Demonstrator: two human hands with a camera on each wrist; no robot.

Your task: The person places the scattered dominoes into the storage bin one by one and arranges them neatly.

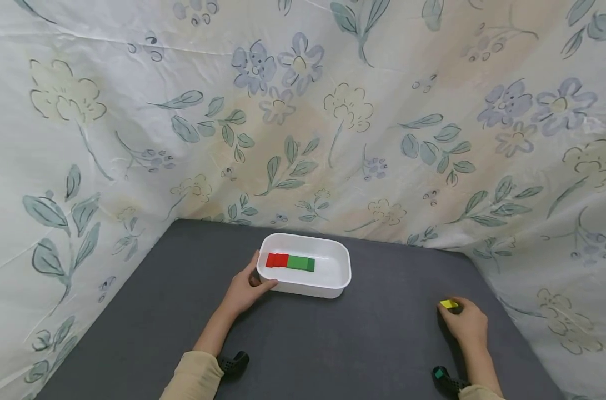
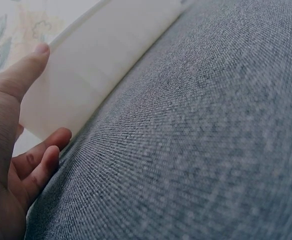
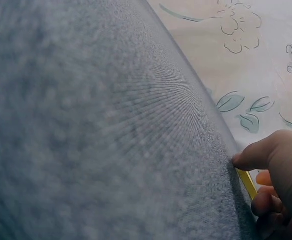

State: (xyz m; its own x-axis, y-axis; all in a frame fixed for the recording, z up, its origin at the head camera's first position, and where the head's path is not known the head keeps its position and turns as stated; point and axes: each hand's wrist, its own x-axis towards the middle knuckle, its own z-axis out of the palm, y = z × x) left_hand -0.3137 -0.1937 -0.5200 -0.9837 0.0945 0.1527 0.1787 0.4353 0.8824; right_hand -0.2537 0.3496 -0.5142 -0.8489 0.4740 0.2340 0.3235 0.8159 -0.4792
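Note:
A white rectangular plastic tray (image 1: 327, 279) sits toward the back of the dark cloth. My left hand (image 1: 244, 289) holds its left front corner, thumb along the front wall and fingers at the left end. In the left wrist view the thumb (image 2: 28, 70) lies against the tray's pale wall (image 2: 81, 75), with other fingers low beside it. Inside the tray, red pieces (image 1: 276, 260) and green pieces (image 1: 299, 263) form one row. Far to the right, my right hand (image 1: 466, 322) pinches a small yellow block (image 1: 449, 304) between thumb and fingers; the right wrist view shows only the block's narrow edge (image 3: 247, 184).
Dark grey ribbed cloth (image 1: 362, 344) covers the table. A floral fabric sheet (image 1: 303, 111) hangs behind and along both sides. Black bands (image 1: 235, 364) are worn on both wrists, below beige sleeves (image 1: 195, 375).

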